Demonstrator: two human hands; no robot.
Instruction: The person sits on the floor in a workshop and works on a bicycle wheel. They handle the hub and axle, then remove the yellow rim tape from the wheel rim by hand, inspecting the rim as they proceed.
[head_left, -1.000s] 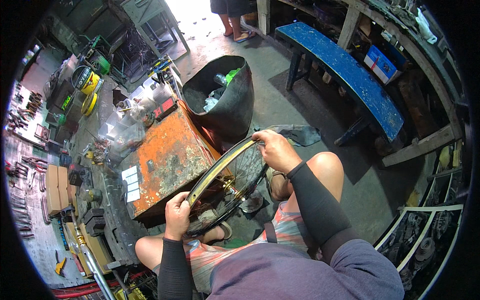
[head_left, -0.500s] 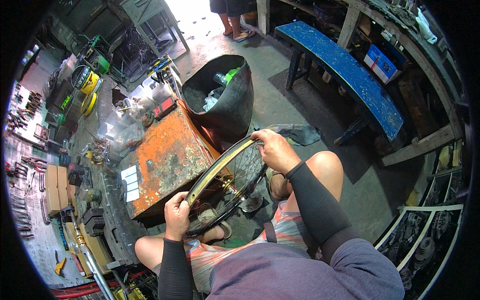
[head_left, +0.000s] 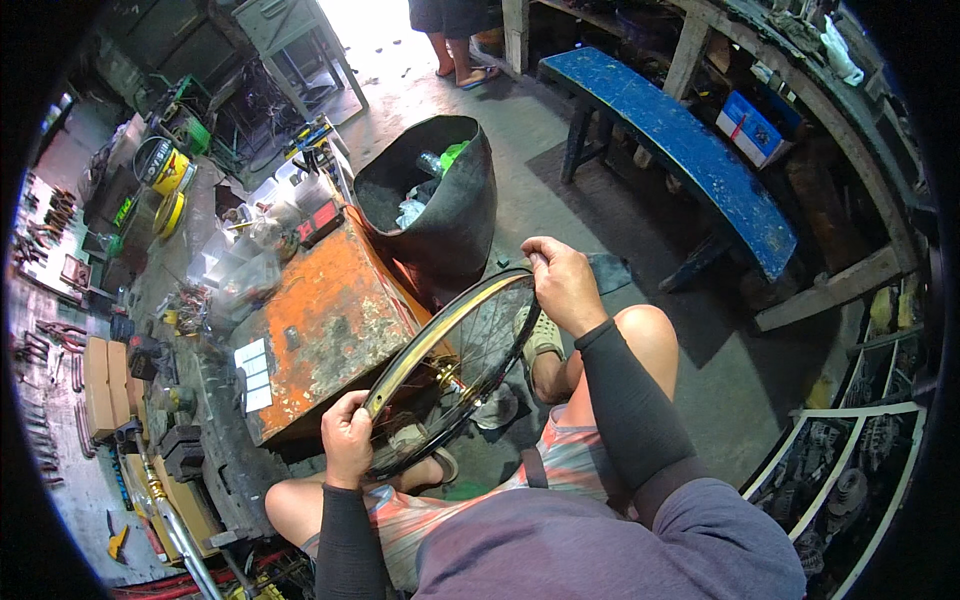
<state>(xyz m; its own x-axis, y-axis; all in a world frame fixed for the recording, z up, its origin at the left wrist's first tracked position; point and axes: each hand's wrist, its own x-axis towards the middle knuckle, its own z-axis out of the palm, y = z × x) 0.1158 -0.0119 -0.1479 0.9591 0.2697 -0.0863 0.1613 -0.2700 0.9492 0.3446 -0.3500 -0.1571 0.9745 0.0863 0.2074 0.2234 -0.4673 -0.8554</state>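
Note:
A spoked bicycle wheel [head_left: 436, 337] stands tilted between my knees. A yellowish band runs along the bare outer face of its rim, and its metal hub [head_left: 449, 380] shows through the spokes. My left hand [head_left: 347, 440] is closed on the rim's near left part, thumb near a small hole in the band. At the far right of the rim, my right hand [head_left: 567, 288] is closed, thumb and fingers pinched together at the edge. Whether those fingertips hold the band or the rim itself is hidden.
Left of the wheel stands a worn orange box [head_left: 330, 335] with a red case [head_left: 320, 222] and plastic containers. Beyond it is a black rubber bin [head_left: 440, 220] holding rubbish. A blue bench [head_left: 690, 150] is at the right. Another person's legs [head_left: 455, 55] show at the back.
My right hand has shifted up and to the right at the rim, its fingers now more pinched. The left hand keeps its hold. The view has moved slightly.

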